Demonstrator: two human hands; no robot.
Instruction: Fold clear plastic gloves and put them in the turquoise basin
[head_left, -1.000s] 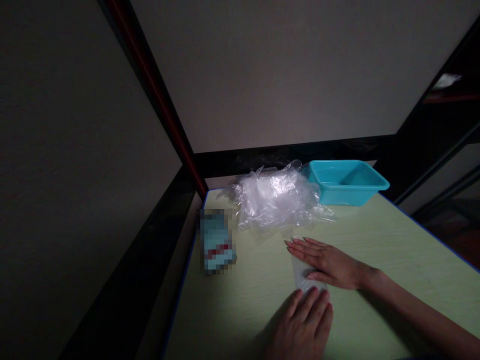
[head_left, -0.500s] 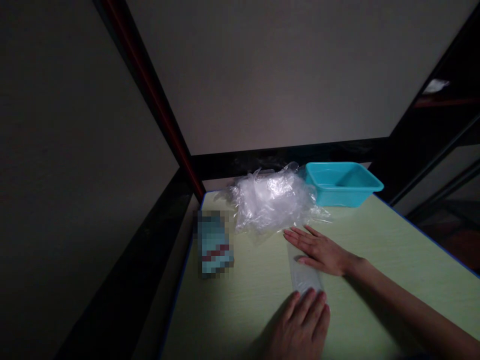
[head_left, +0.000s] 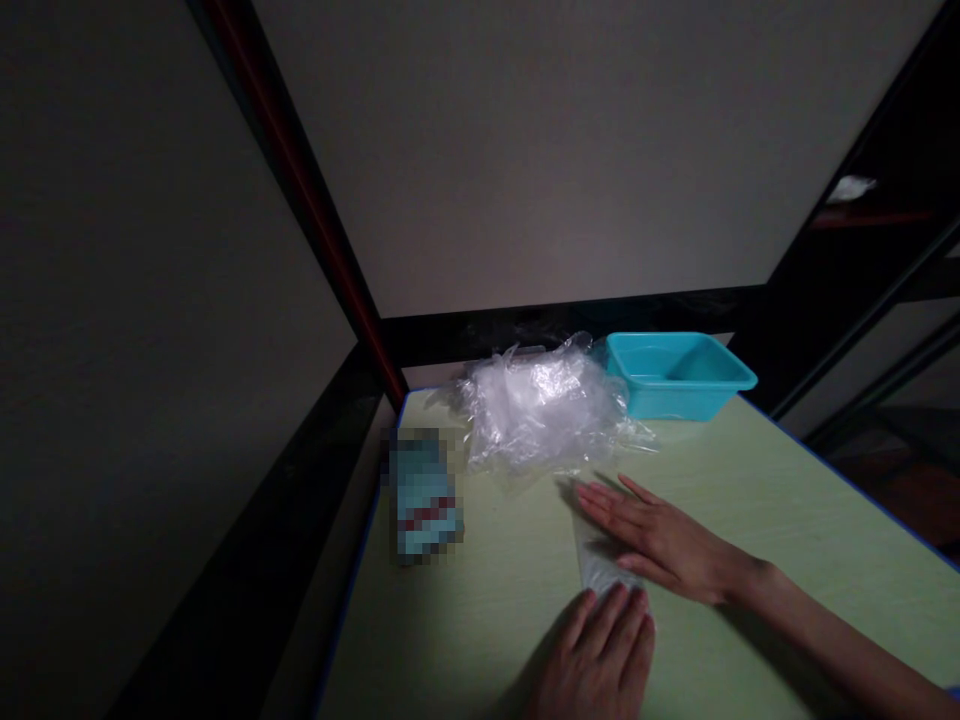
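Note:
A thin clear plastic piece lies flat on the pale green table. My right hand rests on its far part, palm down, fingers stretched out and pointing left. My left hand presses its near end with flat, extended fingers. A heap of crumpled clear plastic sits just beyond the right hand's fingertips.
A turquoise plastic tub stands at the back of the table, right of the heap. A small blurred blue packet lies near the table's left edge. Dark metal frame bars rise behind and at both sides.
My right hand slid along the plastic piece, first away from me, then back toward me. The left hand has stayed on the near end.

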